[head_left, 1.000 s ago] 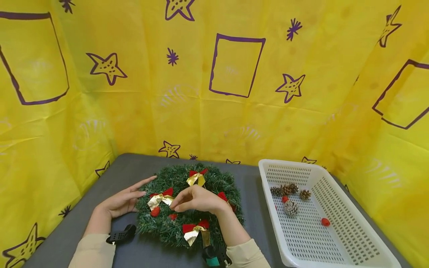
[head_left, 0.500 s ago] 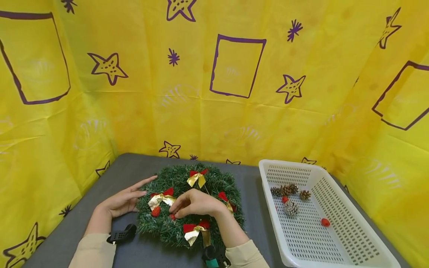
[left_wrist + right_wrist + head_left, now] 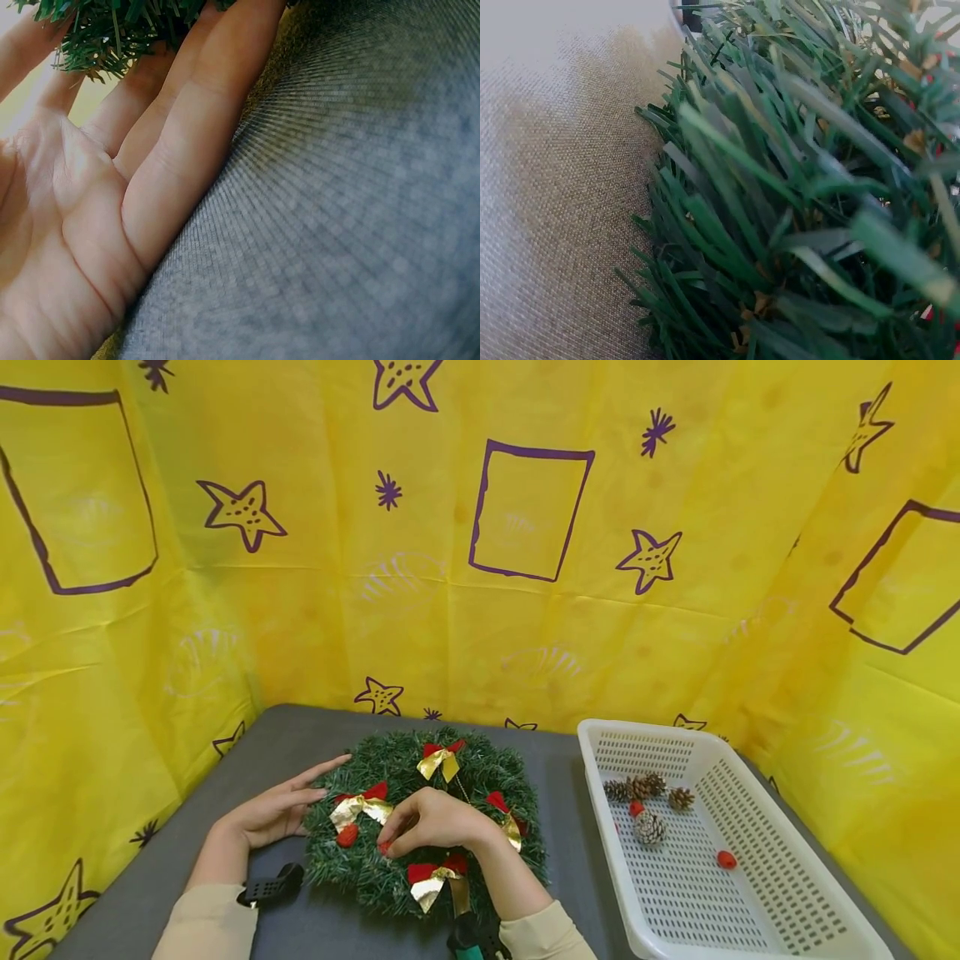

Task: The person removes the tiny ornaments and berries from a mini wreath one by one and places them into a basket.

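A green wreath of tinsel-like needles lies on the grey table, with several red and gold bows fixed on it. My right hand reaches over it and pinches a small red ball with thumb and forefinger, down against the needles of the near-left part. Another red ball sits just left of it, under the left bow. At the wreath's left edge rests my left hand, fingers extended; in the left wrist view its fingertips go in under the needles. The right wrist view shows only needles and cloth.
To the right stands a white perforated basket holding several brown pine cones, a white-tipped pine cone and a few red balls. A yellow patterned cloth hangs behind the grey table and on both sides.
My right hand has moved slightly down and its thumb and forefinger have closed on the red ball. My left hand and the wreath have stayed in place.
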The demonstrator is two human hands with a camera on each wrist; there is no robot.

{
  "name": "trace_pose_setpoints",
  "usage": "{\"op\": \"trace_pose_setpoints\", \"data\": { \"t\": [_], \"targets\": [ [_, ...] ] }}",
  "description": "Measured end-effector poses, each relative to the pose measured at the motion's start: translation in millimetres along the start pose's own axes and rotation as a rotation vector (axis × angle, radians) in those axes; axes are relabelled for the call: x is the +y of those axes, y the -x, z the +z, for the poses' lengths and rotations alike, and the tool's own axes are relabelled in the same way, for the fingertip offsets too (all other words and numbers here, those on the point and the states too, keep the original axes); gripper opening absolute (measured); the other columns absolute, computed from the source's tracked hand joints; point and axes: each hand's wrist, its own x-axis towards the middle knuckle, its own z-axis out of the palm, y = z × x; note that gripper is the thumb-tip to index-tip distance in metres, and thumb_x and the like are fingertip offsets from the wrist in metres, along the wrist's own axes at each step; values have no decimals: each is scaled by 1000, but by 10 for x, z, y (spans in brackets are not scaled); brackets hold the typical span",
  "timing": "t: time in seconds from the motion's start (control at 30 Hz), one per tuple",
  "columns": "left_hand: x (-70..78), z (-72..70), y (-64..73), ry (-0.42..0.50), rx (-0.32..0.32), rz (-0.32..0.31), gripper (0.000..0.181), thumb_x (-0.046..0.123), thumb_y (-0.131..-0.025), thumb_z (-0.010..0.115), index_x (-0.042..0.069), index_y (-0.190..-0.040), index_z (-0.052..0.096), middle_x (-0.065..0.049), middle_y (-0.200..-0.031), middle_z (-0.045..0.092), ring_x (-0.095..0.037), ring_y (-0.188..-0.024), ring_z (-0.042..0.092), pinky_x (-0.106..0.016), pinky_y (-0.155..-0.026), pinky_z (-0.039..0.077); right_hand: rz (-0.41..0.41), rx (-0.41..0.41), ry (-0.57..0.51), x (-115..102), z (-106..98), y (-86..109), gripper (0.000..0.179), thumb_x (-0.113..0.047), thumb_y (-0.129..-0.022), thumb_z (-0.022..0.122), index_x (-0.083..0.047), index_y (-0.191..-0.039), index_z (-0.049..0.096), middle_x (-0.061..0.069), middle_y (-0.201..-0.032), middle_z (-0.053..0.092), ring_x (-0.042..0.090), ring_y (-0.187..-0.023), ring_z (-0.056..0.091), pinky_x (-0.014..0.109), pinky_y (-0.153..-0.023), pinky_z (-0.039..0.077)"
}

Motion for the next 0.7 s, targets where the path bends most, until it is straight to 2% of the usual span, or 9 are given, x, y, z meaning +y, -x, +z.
{"op": "trace_pose_setpoints", "data": {
  "t": [0.1,0.3,0.53,0.7],
  "targets": [
    [7,6,2,2,-1,0,62,22,-109,30,39,-159,-3,-6,-156,-45,-52,-144,-30,-87,-104,12,9,16,41,-17,17,-1,14,-6,-85,75,-4,-99,77,14,-102,77,2,-76,68,20,-71,57],
    [-29,-34,-10,-1,-4,1,62,21,-110,29,39,-159,-3,-5,-156,-45,-51,-144,-31,-87,-104,14,10,22,188,-41,50,-20,14,-11,-85,77,-11,-99,78,2,-94,77,-2,-73,65,18,-68,55],
    [-4,-14,-6,14,-8,1,62,21,-110,29,39,-159,-3,-5,-156,-45,-51,-144,-31,-87,-103,13,0,-22,160,-16,-4,-9,15,-15,-91,71,-9,-104,76,5,-99,76,-2,-76,64,17,-70,54],
    [21,11,-1,16,-10,2,62,21,-109,29,39,-159,-4,-5,-155,-46,-51,-143,-33,-88,-103,12,-6,-18,135,-29,-29,13,16,-17,-93,69,-9,-105,75,9,-104,76,-2,-80,65,18,-74,54]
  ]
}}
